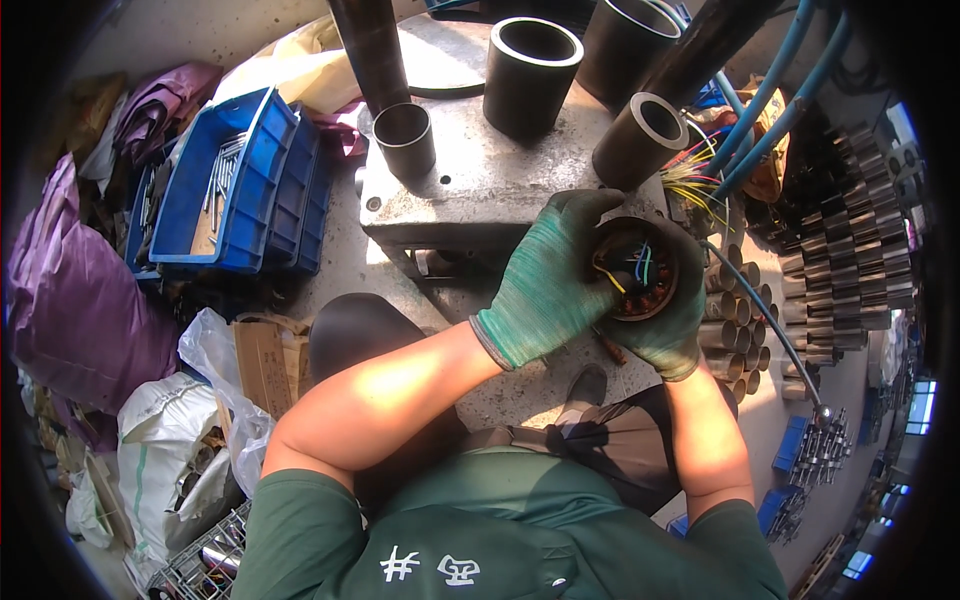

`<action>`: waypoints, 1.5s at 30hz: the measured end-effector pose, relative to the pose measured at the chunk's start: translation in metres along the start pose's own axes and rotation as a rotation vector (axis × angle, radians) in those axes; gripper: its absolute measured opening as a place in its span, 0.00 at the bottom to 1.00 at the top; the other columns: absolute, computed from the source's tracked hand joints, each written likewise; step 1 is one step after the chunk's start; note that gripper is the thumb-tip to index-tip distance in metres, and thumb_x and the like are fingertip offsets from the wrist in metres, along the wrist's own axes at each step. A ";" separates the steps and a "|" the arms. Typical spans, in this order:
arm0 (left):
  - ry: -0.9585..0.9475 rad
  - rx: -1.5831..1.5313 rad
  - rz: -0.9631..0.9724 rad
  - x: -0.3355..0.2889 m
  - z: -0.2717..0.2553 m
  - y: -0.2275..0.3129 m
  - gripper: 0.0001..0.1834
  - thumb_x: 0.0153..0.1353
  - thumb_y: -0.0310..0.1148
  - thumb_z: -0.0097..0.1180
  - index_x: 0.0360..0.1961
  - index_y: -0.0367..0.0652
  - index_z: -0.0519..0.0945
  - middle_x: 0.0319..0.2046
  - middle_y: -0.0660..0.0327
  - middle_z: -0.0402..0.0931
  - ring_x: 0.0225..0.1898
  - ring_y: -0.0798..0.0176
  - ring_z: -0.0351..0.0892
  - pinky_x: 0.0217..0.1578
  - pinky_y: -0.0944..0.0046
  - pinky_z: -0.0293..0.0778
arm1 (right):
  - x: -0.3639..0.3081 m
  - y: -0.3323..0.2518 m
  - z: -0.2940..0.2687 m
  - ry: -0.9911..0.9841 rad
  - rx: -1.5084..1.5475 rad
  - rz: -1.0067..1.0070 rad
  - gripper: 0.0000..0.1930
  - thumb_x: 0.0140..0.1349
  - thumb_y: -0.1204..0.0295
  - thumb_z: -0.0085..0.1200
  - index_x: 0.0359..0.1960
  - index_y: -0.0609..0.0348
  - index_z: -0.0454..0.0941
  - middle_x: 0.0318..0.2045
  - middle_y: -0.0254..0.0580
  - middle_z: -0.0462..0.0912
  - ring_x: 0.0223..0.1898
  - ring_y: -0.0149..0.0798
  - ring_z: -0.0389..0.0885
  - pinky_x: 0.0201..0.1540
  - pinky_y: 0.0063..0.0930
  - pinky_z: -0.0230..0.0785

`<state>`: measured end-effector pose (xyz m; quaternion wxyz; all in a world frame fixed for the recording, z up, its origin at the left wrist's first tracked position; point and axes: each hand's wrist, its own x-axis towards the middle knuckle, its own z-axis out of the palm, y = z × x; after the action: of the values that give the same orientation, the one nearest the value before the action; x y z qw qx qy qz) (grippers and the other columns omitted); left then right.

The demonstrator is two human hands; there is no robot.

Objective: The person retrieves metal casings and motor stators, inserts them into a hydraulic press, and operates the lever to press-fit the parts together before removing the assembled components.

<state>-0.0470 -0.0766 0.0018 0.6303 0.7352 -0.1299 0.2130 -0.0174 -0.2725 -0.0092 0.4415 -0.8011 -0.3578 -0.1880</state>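
My left hand point(545, 275), in a green work glove, grips one side of a round motor stator point(652, 296). On its opposite side my gloved right hand point(676, 335) has its fingers wrapped round the rim. Copper windings show inside the dark ring. Yellow, blue and green lead wires stick up from its middle. I hold it in the air, just off the front right corner of a worn metal worktable point(455, 205). Close above my hands, a dark metal cylinder point(632, 150) stands on that table; the stator's underside is hidden.
Other dark cylinders point(525, 95) stand on the table, beside a short ring point(404, 150). Left are blue bins point(215, 245) with metal rods, purple sacking point(85, 290) and a white sack point(165, 450). Right are blue hoses point(775, 110), coloured wires and stacked metal tubes point(735, 335).
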 end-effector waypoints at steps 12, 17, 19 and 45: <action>0.083 -0.269 -0.224 0.001 -0.011 -0.006 0.09 0.68 0.28 0.65 0.46 0.35 0.84 0.41 0.54 0.83 0.40 0.66 0.83 0.44 0.63 0.79 | 0.003 -0.012 -0.006 0.018 0.128 0.124 0.57 0.39 0.70 0.84 0.73 0.62 0.62 0.63 0.50 0.79 0.62 0.45 0.81 0.67 0.40 0.76; 0.162 -0.412 -0.323 0.003 -0.010 -0.002 0.09 0.73 0.30 0.60 0.46 0.33 0.83 0.35 0.57 0.85 0.37 0.69 0.81 0.41 0.66 0.79 | 0.001 -0.015 -0.007 0.000 0.021 0.118 0.62 0.37 0.67 0.86 0.75 0.62 0.58 0.65 0.50 0.77 0.65 0.47 0.80 0.69 0.42 0.74; 0.183 -0.476 -0.386 0.003 -0.010 0.002 0.09 0.74 0.30 0.59 0.45 0.33 0.83 0.35 0.57 0.85 0.37 0.69 0.81 0.41 0.67 0.79 | 0.003 -0.016 -0.008 -0.015 0.000 0.105 0.63 0.37 0.67 0.87 0.76 0.62 0.57 0.65 0.50 0.77 0.65 0.48 0.79 0.69 0.42 0.74; 0.048 -0.442 -0.401 0.015 -0.017 0.001 0.18 0.79 0.42 0.57 0.50 0.35 0.84 0.37 0.59 0.85 0.39 0.70 0.82 0.45 0.67 0.79 | 0.002 -0.025 -0.002 -0.067 0.230 0.153 0.56 0.35 0.73 0.87 0.70 0.54 0.64 0.60 0.47 0.79 0.61 0.45 0.82 0.64 0.41 0.79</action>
<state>-0.0372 -0.0586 0.0121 0.8075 0.5858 -0.0103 0.0680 -0.0344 -0.2650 0.0075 0.5313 -0.7760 -0.3293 -0.0845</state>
